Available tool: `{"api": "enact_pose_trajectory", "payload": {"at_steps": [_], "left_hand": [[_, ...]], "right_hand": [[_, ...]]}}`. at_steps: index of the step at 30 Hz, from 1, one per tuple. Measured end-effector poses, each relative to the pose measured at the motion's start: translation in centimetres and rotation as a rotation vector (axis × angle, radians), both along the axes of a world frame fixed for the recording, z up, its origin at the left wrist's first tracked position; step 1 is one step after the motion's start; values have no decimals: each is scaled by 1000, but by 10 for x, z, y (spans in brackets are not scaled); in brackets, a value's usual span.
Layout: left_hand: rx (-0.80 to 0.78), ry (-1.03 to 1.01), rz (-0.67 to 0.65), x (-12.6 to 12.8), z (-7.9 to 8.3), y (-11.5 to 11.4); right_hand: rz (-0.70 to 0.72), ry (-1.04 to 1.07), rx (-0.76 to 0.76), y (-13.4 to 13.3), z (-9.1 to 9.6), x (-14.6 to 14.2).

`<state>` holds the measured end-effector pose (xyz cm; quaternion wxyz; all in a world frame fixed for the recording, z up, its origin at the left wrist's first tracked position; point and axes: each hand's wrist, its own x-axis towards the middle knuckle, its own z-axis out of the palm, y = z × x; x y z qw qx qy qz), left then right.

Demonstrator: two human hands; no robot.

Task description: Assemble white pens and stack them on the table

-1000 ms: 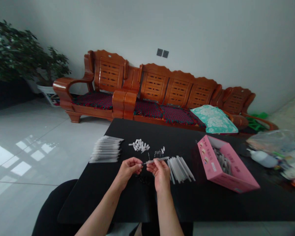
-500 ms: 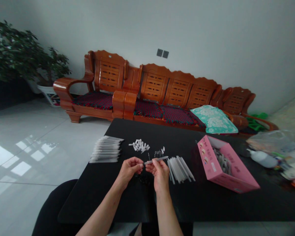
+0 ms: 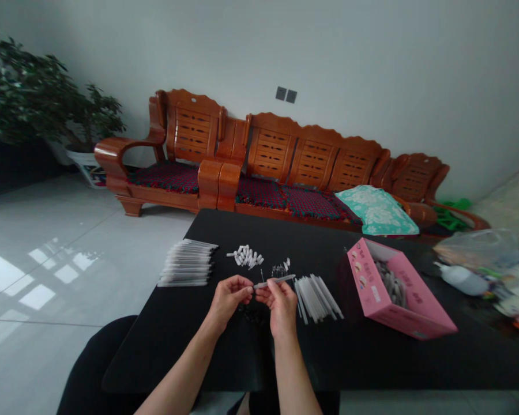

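My right hand (image 3: pixel 281 300) pinches a slim, pale, pen-like tube (image 3: pixel 285 278) that slants up to the right. At the tube's left end, the fingertips of my left hand (image 3: pixel 233 294) are pinched together. Whether a small part sits between them is too small to tell. Just beyond my hands lie thin metal-tipped pieces (image 3: pixel 279 270) and a heap of short white plugs (image 3: pixel 245 256). Below my fingers is a cluster of small black parts (image 3: pixel 251 314), partly hidden. Loose translucent tubes (image 3: pixel 316 297) lie right of my right hand.
A row of white tubes with dark ends (image 3: pixel 188 263) lies at the black table's (image 3: pixel 328 357) left edge. To the right stands a pink box (image 3: pixel 415 323) holding grey pieces (image 3: pixel 391 285). Farther right are a white bottle (image 3: pixel 463 279) and plastic bags. A wooden sofa (image 3: pixel 268 144) stands behind.
Almost nothing differs. Both hands stay at the tube, with only a slight shift of the left fingers at its end.
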<state>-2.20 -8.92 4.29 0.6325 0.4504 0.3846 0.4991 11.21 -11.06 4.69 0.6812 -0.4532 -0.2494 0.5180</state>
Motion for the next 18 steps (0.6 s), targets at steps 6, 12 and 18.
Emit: {"api": "enact_pose_trajectory", "payload": {"at_steps": [6,12,18], "left_hand": [[64,17,79,4,-1,0],[50,179,62,3,-8,1],[50,218,32,3,-12,0]], "right_hand": [[-13,14,-10,1,-2,0],[-18,8,-5,1,0,1],[-21,3,-14,1,-1,0]]}}
